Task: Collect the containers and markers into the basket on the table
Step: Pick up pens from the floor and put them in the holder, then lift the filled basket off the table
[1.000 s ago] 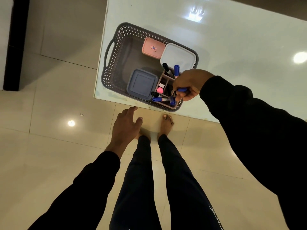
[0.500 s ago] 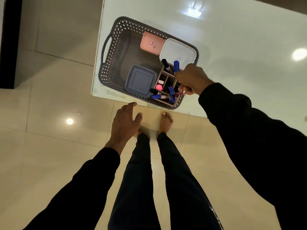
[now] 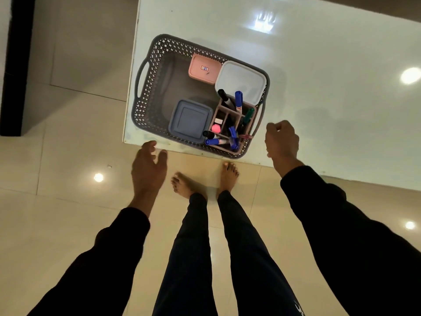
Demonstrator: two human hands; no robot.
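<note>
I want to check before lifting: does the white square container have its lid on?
Yes, shut: the white square container in the grey perforated basket shows a flat lid on top.

A white table [image 3: 319, 92] fills the top right. Its top is shiny, and bright lights show in it like little mirrors. The near corner of the table sticks out over the floor.

The floor [image 3: 68, 144] is made of big tan tiles with thin lines between them. It is shiny too, and round spots of light glow on it. A tiny pale scrap [image 3: 109, 166] lies on one tile.

A tall black strip [image 3: 16, 65] stands at the far left edge.

Two bare feet [image 3: 229, 176] stand on the tiles just below the table edge. Dark trouser legs [image 3: 193, 258] run down from them. Black sleeves [image 3: 353, 247] reach in from both bottom corners.
</note>
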